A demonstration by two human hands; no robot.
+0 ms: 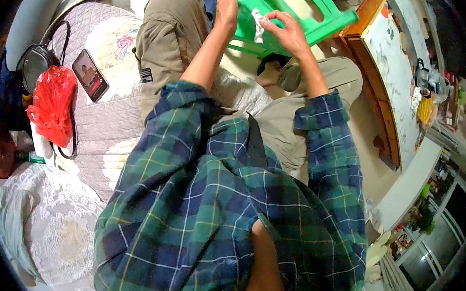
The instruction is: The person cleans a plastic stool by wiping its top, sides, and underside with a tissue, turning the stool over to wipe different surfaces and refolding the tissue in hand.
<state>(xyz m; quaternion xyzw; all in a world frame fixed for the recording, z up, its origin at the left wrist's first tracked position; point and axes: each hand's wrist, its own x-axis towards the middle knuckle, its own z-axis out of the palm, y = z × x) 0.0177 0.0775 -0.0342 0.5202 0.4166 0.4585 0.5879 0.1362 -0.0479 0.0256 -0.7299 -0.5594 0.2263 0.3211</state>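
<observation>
A green plastic stool (328, 25) is tilted in front of my knees, its upper part cut off by the frame. My left hand (227, 10) grips the stool's left edge at the top of the view; most of its fingers are hidden. Between the thumb and fingers of my right hand (288, 35) is a crumpled white tissue (258, 25), pinched against or just over the stool's surface. Whether the tissue touches the plastic, I cannot tell.
On the quilted cover (109, 131) at left lie a phone (90, 75), a red plastic bag (53, 103) and a black bag (37, 67). A wooden-edged table (392, 75) with a marbled top stands close at right, with several items on it.
</observation>
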